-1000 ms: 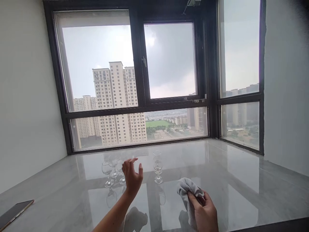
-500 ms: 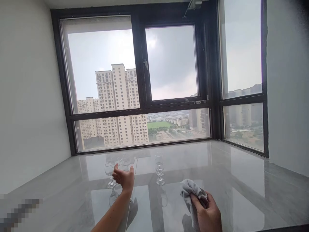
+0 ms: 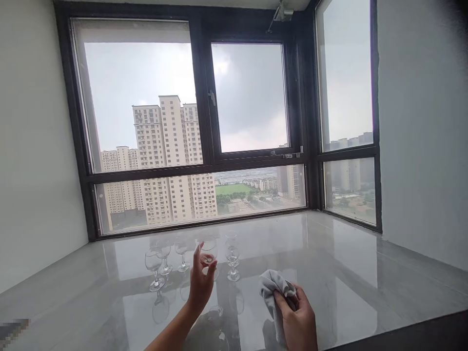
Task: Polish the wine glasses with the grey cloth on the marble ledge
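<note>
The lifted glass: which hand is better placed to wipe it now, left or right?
Probably the right hand: it already holds the grey cloth, close beside the wine glass. The left hand is occupied gripping that glass above the counter, so it can only steady it.

A dark-framed corner window showed tower blocks under grey sky; pale walls flanked a glossy, perhaps marble, ledge reflecting daylight

Two bare hands, left hand on a slim bare forearm with no sleeve in view, right hand bare to the wrist, short plain nails, no rings, watch or gloves visible
</note>
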`<control>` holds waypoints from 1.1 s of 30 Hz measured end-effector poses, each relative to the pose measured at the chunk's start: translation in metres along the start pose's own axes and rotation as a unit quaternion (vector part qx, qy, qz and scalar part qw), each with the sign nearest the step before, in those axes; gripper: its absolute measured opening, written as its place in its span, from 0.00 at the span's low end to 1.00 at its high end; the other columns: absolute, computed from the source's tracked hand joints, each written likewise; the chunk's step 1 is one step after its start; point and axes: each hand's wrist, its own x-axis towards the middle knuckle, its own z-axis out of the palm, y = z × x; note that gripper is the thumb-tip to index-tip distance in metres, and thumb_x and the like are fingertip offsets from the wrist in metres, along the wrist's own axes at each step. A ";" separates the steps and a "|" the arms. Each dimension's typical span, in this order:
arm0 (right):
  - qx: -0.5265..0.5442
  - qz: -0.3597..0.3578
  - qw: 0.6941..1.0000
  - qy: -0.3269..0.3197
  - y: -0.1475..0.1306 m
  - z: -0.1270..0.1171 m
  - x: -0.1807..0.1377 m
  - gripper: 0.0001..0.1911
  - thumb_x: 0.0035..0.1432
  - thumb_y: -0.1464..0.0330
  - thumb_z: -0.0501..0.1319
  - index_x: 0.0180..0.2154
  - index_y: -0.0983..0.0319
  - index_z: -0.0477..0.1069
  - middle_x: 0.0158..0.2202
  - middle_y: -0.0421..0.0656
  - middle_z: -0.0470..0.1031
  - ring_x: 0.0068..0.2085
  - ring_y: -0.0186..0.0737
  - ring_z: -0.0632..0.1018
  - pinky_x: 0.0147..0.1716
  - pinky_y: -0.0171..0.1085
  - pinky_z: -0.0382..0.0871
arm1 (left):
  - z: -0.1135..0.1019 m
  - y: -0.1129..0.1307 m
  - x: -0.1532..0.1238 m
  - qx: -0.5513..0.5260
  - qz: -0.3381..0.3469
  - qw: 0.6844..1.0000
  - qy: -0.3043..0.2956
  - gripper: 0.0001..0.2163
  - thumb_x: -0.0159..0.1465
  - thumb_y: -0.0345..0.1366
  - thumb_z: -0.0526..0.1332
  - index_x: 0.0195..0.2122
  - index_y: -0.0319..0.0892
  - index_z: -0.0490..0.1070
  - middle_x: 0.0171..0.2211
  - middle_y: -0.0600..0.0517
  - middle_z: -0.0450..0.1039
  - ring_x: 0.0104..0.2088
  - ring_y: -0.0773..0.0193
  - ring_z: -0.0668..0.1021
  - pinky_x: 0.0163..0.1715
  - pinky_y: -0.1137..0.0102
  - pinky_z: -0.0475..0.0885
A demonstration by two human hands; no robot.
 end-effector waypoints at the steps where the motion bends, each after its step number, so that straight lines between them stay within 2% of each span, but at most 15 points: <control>1: -0.001 -0.008 1.000 -0.006 0.000 0.003 -0.001 0.25 0.44 0.52 0.69 0.40 0.61 0.73 0.35 0.44 0.82 0.40 0.51 0.81 0.39 0.41 0.73 | 0.006 0.004 -0.007 -0.004 0.018 0.998 -0.057 0.34 0.66 0.55 0.57 0.67 0.43 0.55 0.34 0.51 0.75 0.32 0.62 0.77 0.37 0.67 0.74; 3: 0.000 -0.028 0.999 -0.038 -0.001 0.009 -0.006 0.22 0.47 0.53 0.68 0.39 0.61 0.74 0.34 0.43 0.81 0.39 0.48 0.80 0.39 0.39 0.73 | 0.017 0.009 -0.021 -0.002 0.051 0.984 -0.173 0.36 0.64 0.58 0.59 0.67 0.42 0.59 0.29 0.54 0.74 0.28 0.64 0.75 0.35 0.69 0.72; 5: 0.003 -0.047 0.995 -0.085 -0.006 0.015 -0.012 0.19 0.50 0.55 0.67 0.38 0.61 0.74 0.33 0.42 0.80 0.36 0.45 0.80 0.37 0.37 0.72 | 0.026 0.010 -0.031 0.003 0.065 0.965 -0.255 0.38 0.62 0.59 0.61 0.68 0.43 0.59 0.26 0.56 0.72 0.26 0.65 0.72 0.33 0.70 0.70; 7: 0.007 -0.058 0.990 -0.128 -0.013 0.020 -0.018 0.16 0.52 0.56 0.67 0.37 0.61 0.74 0.31 0.41 0.79 0.34 0.43 0.78 0.34 0.34 0.71 | 0.031 0.011 -0.035 0.007 0.051 0.958 -0.282 0.39 0.63 0.58 0.61 0.70 0.43 0.56 0.26 0.56 0.71 0.25 0.66 0.69 0.31 0.71 0.67; 9: 0.019 -0.062 0.984 -0.165 -0.021 0.023 -0.024 0.15 0.53 0.56 0.68 0.35 0.61 0.75 0.30 0.41 0.78 0.34 0.42 0.78 0.33 0.33 0.71 | 0.031 0.013 -0.034 0.012 0.027 0.961 -0.276 0.38 0.66 0.55 0.59 0.71 0.40 0.50 0.27 0.57 0.69 0.25 0.67 0.67 0.29 0.72 0.65; 13: 0.034 -0.085 0.971 -0.222 -0.028 0.026 -0.032 0.14 0.55 0.58 0.67 0.38 0.61 0.77 0.33 0.44 0.80 0.35 0.43 0.79 0.35 0.34 0.73 | 0.021 0.020 -0.025 0.045 0.012 0.952 -0.302 0.34 0.68 0.41 0.56 0.72 0.37 0.46 0.23 0.60 0.62 0.23 0.68 0.64 0.26 0.74 0.59; 16: -0.014 -0.166 0.963 -0.210 -0.027 0.028 -0.033 0.10 0.58 0.63 0.63 0.41 0.60 0.78 0.36 0.45 0.80 0.37 0.43 0.80 0.37 0.35 0.74 | 0.016 0.028 -0.024 0.081 0.058 0.926 -0.365 0.30 0.62 0.31 0.59 0.66 0.41 0.59 0.23 0.60 0.64 0.23 0.68 0.64 0.25 0.74 0.58; 18: -0.064 -0.249 0.952 -0.168 -0.027 0.027 -0.032 0.09 0.60 0.67 0.60 0.40 0.58 0.78 0.37 0.45 0.79 0.38 0.43 0.80 0.39 0.35 0.73 | 0.014 0.033 -0.026 0.109 0.112 0.903 -0.400 0.20 0.57 0.30 0.63 0.52 0.43 0.73 0.25 0.59 0.67 0.24 0.69 0.66 0.27 0.74 0.59; 20: -0.097 -0.315 0.937 -0.116 -0.028 0.023 -0.030 0.11 0.59 0.70 0.58 0.39 0.57 0.78 0.36 0.45 0.79 0.39 0.43 0.80 0.40 0.36 0.73 | 0.013 0.038 -0.027 0.130 0.154 0.890 -0.409 0.10 0.54 0.32 0.66 0.39 0.43 0.76 0.25 0.57 0.70 0.24 0.68 0.68 0.27 0.73 0.59; 22: -0.107 -0.332 0.935 -0.070 -0.030 0.016 -0.027 0.12 0.58 0.70 0.58 0.39 0.56 0.79 0.37 0.45 0.80 0.40 0.44 0.80 0.40 0.36 0.74 | 0.012 0.042 -0.029 0.129 0.178 0.886 -0.409 0.11 0.55 0.36 0.68 0.39 0.44 0.75 0.25 0.57 0.70 0.24 0.68 0.68 0.27 0.72 0.60; 24: -0.101 -0.292 0.951 -0.031 -0.030 0.009 -0.022 0.11 0.58 0.68 0.59 0.40 0.56 0.79 0.39 0.45 0.81 0.41 0.45 0.81 0.40 0.38 0.74 | 0.010 0.044 -0.030 0.101 0.199 0.886 -0.407 0.21 0.57 0.39 0.68 0.52 0.45 0.71 0.25 0.57 0.70 0.23 0.67 0.68 0.27 0.72 0.61; 26: -0.076 -0.212 0.974 0.008 -0.028 0.003 -0.016 0.12 0.56 0.63 0.62 0.41 0.58 0.79 0.39 0.46 0.82 0.40 0.48 0.82 0.39 0.40 0.75 | 0.009 0.045 -0.032 0.063 0.212 0.891 -0.396 0.29 0.60 0.41 0.65 0.63 0.46 0.62 0.25 0.58 0.69 0.21 0.68 0.68 0.26 0.72 0.62; 28: -0.042 -0.135 0.990 0.029 -0.024 -0.001 -0.010 0.15 0.53 0.59 0.65 0.39 0.61 0.79 0.37 0.47 0.82 0.38 0.50 0.82 0.38 0.41 0.75 | 0.009 0.044 -0.034 0.027 0.203 0.908 -0.367 0.32 0.64 0.42 0.62 0.67 0.46 0.54 0.26 0.57 0.69 0.22 0.67 0.68 0.27 0.71 0.63; 30: -0.009 -0.089 0.996 0.008 -0.019 0.000 -0.007 0.18 0.49 0.57 0.68 0.37 0.62 0.79 0.34 0.46 0.82 0.37 0.50 0.81 0.37 0.40 0.75 | 0.011 0.041 -0.037 -0.004 0.174 0.926 -0.336 0.30 0.67 0.42 0.59 0.68 0.47 0.51 0.30 0.55 0.72 0.26 0.66 0.71 0.30 0.70 0.67; 33: 0.035 -0.046 0.995 -0.078 -0.014 0.006 -0.007 0.19 0.47 0.55 0.70 0.36 0.63 0.79 0.32 0.45 0.82 0.36 0.47 0.80 0.36 0.38 0.74 | 0.016 0.036 -0.039 -0.027 0.124 0.942 -0.312 0.27 0.69 0.42 0.58 0.67 0.47 0.50 0.37 0.50 0.74 0.34 0.63 0.75 0.38 0.66 0.71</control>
